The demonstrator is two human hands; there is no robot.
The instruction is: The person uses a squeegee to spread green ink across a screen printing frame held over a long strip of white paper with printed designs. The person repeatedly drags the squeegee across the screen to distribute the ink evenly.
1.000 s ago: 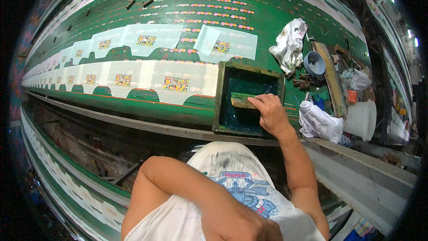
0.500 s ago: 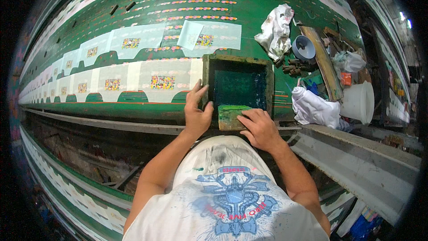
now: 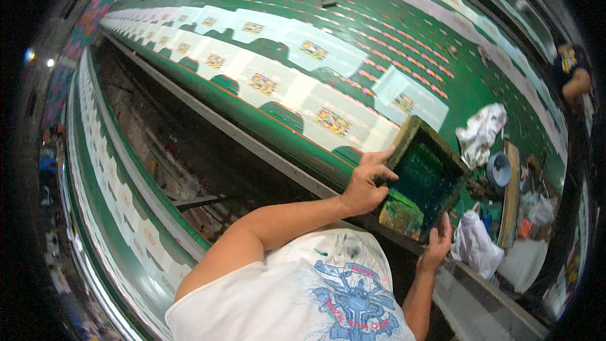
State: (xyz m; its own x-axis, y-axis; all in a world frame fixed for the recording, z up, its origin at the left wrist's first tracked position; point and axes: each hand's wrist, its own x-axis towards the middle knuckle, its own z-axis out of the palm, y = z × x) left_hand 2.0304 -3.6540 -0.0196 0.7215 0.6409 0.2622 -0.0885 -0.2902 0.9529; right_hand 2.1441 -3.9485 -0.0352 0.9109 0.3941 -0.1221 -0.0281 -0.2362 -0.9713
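Note:
A wooden-rimmed printing screen [image 3: 405, 136] with dark green paint over its mesh is between my hands at the near table edge, tilted in the picture. My left hand [image 3: 368, 184] grips its left side, thumb and fingers at the rim. On its near right side, my right hand [image 3: 437, 243] holds the rim with the fingers partly hidden. A squeegee [image 3: 402, 212], its face smeared green, lies inside the near left corner, free of both hands. Just left of the screen, pale fabric pieces [image 3: 303, 113] with small colourful prints lie in a row on the green table [image 3: 252, 110].
Right of the screen are a crumpled white cloth [image 3: 482, 134], a blue-grey bowl [image 3: 499, 169], a wooden board [image 3: 510, 196], a bundled white cloth [image 3: 475, 240] and a white bucket [image 3: 525, 264]. A metal rail [image 3: 278, 167] runs along the table. Another person [image 3: 573, 76] stands at the far right.
My right hand has left the squeegee and taken the screen's near right rim. The squeegee now rests inside the screen. The view has swung left, and the scene appears rotated.

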